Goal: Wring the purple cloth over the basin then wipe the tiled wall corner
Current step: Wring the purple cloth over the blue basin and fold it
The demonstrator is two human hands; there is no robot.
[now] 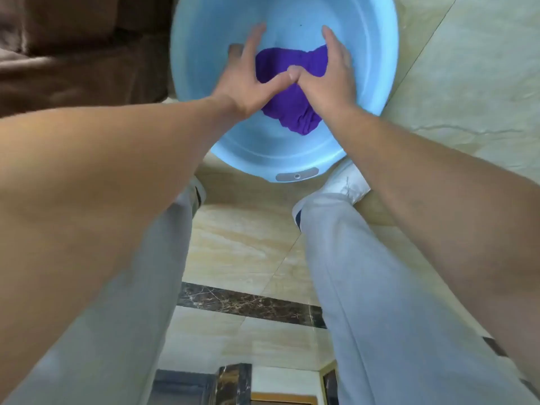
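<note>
In one blue basin (365,54): one purple cloth (292,106); left hand (248,83), right hand (330,80) spread flat, thumbs touching.

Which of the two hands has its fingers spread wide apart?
The left hand. Its fingers fan out over the purple cloth in the blue basin, while the right hand keeps its fingers together.

basin (365,54) far rim cut by top edge, purple cloth (295,109) edges under both hands, fingers motion-blurred
</note>
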